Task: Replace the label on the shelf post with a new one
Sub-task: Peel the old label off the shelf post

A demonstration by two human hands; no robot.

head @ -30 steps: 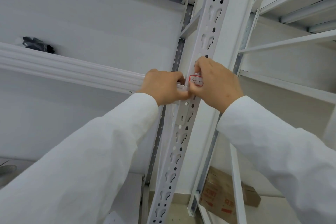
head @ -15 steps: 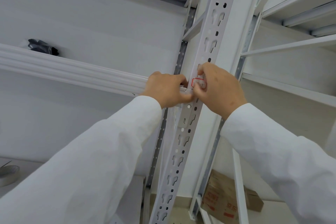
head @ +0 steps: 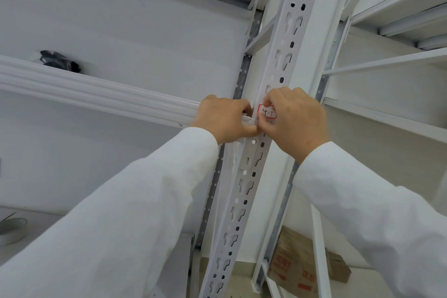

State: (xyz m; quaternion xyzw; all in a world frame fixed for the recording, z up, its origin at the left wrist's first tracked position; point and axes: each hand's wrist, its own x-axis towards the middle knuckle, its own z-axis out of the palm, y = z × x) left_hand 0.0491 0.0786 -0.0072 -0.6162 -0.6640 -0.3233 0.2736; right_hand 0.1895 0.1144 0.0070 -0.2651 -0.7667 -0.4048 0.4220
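The main risk here is that the label (head: 267, 112) goes wrong at the edge: it is a small white sticker with a red border and handwriting, lying on the face of the white slotted shelf post (head: 244, 186) just where the horizontal beam (head: 96, 91) meets it, and if it is being peeled off, a hurried pull could tear it and leave scraps or glue on the metal; if it is being stuck on, uneven pressure could set it crooked or leave a corner lifted over one of the slots. Which of the two is happening I cannot tell from this view, since the fingertips cover its edges. A second risk is the reach itself: both arms are stretched upward and forward, so a slip of the fingers on the smooth paint would knock the sticker askew. The right hand (head: 294, 121) is curled over the post with its thumb and forefinger pinched narrowly at the left edge and top of the label, the other fingers folded behind. The left hand (head: 225, 117) is closed into a loose fist against the end of the beam, its thumb tip meeting the right thumb just below the label; whether it grips anything is hidden. Both wrists emerge from long white sleeves (head: 135, 201).
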